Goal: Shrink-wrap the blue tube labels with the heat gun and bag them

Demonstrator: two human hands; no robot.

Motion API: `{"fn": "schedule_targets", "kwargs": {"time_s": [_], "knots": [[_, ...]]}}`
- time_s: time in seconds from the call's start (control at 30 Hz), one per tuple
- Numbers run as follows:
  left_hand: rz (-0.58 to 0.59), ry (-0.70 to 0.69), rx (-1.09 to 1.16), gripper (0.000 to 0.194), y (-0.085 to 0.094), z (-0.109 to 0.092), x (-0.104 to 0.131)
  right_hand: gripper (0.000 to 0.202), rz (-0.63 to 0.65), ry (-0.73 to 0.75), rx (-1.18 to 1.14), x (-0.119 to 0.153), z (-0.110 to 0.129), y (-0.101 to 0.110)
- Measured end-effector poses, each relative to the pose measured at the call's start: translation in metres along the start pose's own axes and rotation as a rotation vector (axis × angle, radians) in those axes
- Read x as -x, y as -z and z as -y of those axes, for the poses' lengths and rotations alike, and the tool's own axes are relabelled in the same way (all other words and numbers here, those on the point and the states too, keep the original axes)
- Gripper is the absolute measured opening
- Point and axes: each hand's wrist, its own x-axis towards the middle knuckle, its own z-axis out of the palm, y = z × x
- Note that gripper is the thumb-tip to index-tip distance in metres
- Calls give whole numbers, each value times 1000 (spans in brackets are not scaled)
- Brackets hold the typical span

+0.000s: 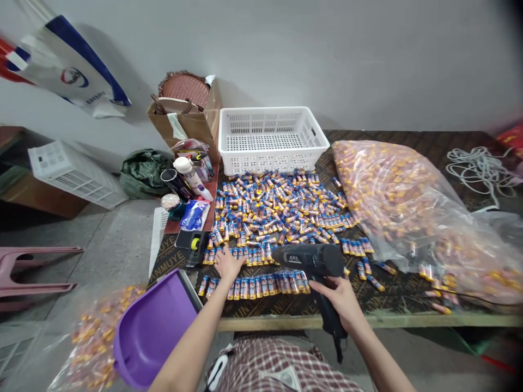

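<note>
My right hand [342,300] grips the handle of a black heat gun [312,259], whose nozzle points left over the table. Below and left of the nozzle stands a front row of small cylinders [261,286] with blue tops and yellow bottoms. A second row of cylinders [256,256] runs behind it, partly hidden by the gun. At the left part of these rows, my left hand [227,264] lies with its fingers spread, touching the back row. Behind the rows is a loose pile of the same cylinders [278,207].
A white plastic basket [269,162] stands behind the pile. To the right lies a big clear bag [392,190] of pink-and-yellow pieces. A tape dispenser [196,249], bottles and a paper bag [208,122] occupy the left side. A purple dustpan [157,326] is at the table's front left.
</note>
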Motion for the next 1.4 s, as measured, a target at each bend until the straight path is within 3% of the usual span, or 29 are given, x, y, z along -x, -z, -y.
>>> {"fn": "schedule_targets", "kwargs": {"time_s": [0.1, 0.23, 0.43, 0.53, 0.63, 0.77, 0.87, 0.97, 1.1, 1.27, 1.4], "knots": [[25, 33, -40, 88, -16, -10, 3, 41, -170, -29, 10, 5, -1, 31], [9, -37, -120, 84, -27, -25, 1, 42, -394, -66, -14, 14, -3, 71], [125, -79, -3, 70, -33, -40, 1, 37, -465, -80, -102, 24, -10, 96], [171, -75, 6, 60, -30, -46, -1, 46, -411, -84, -106, 19, -17, 89], [161, -82, 32, 57, -21, -57, -10, 46, -291, -77, -92, 10, -22, 70], [93, -107, 104, 76, 4, -74, -31, 41, -95, -33, -71, 0, -20, 33], [-18, -138, 278, 85, 31, -74, -46, 38, 51, 3, -31, -6, -15, 5], [-162, -183, 456, 73, 59, -48, -53, 36, 162, 22, 17, -11, -10, -18], [-309, -130, 557, 60, 83, 20, -42, 36, 253, 79, 49, -18, -5, -46], [-374, 16, 623, 52, 90, 111, -5, 33, 347, 115, 72, -23, 1, -83], [-394, 126, 624, 48, 90, 163, 28, 33, 406, 130, 78, -27, -1, -111]]}}
